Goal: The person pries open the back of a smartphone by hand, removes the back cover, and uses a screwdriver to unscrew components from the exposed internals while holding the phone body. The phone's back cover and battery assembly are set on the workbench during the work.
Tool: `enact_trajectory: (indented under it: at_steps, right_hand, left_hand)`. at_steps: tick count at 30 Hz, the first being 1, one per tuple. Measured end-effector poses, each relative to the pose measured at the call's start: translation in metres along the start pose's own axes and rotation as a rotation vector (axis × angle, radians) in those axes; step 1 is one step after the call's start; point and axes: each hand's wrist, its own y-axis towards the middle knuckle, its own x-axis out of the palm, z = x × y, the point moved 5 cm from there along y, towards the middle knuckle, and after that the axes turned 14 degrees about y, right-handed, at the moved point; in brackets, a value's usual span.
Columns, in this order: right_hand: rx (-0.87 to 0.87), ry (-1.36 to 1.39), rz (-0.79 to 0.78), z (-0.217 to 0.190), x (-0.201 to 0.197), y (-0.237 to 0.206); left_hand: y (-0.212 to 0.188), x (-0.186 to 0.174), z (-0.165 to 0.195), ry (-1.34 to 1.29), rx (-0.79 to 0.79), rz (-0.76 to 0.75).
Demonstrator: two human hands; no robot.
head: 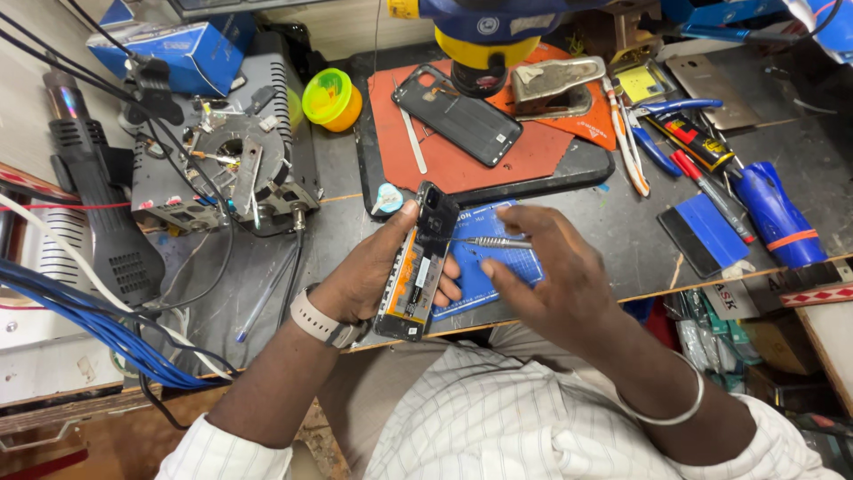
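In the head view, the left hand (369, 280) sits at the centre of the frame, its fingers wrapped and clamped around an opened phone (418, 262) whose back is off, so that the battery and orange-labelled inner parts face upward. The phone is held on a slant above the near edge of the worktop (569, 218), tilted toward the camera, which seems to keep the inside in plain sight and steady. The right hand (555, 276), just right of centre, has its fingers pinched together on a slim metal screwdriver (493, 242); the tool lies nearly level, its tip meeting the upper part of the phone. The remaining fingers spread out below, probably to brace the hand.

Under the hands lies a small blue cutting mat (498, 267). Higher up, at centre, an orange-red mat (524, 156) carries a dark phone back cover (458, 116), set aside face down beneath a yellow-and-blue lamp or scope head (484, 40). A yellow tub (331, 100) stands left of it. At upper left is a grey repair station (227, 160) with cables, and a black hot-air gun (89, 196) leans at far left. At right, within easy reach, lie a blue-handled tool (777, 213), a blue scraper (706, 233) and several pens and drivers (702, 147).
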Motion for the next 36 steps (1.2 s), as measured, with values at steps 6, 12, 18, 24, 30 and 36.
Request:
enact_trajectory:
  at_steps: [6, 12, 18, 24, 30, 36]
  right_hand:
    - [0.025, -0.013, -0.011, 0.007, -0.01, -0.002]
    - [0.034, 0.008, -0.022, 0.011, -0.008, -0.006]
    - [-0.014, 0.008, 0.015, 0.005, -0.007, -0.008]
    - [-0.039, 0.014, 0.029, 0.003, -0.007, -0.008]
    - [-0.039, 0.042, 0.021, 0.004, -0.007, -0.009]
    - [-0.055, 0.04, 0.014, 0.005, -0.006, -0.008]
  left_hand:
    - [0.002, -0.003, 0.005, -0.096, 0.059, -0.049]
    - [0.003, 0.001, 0.006, -0.307, 0.025, -0.183]
    - [0.002, 0.004, 0.005, -0.276, 0.027, -0.186]
    - [0.002, 0.004, 0.005, -0.224, 0.029, -0.171]
    - [0.001, 0.005, 0.006, -0.216, 0.046, -0.163]
    - [0.002, 0.006, 0.006, -0.234, 0.039, -0.168]
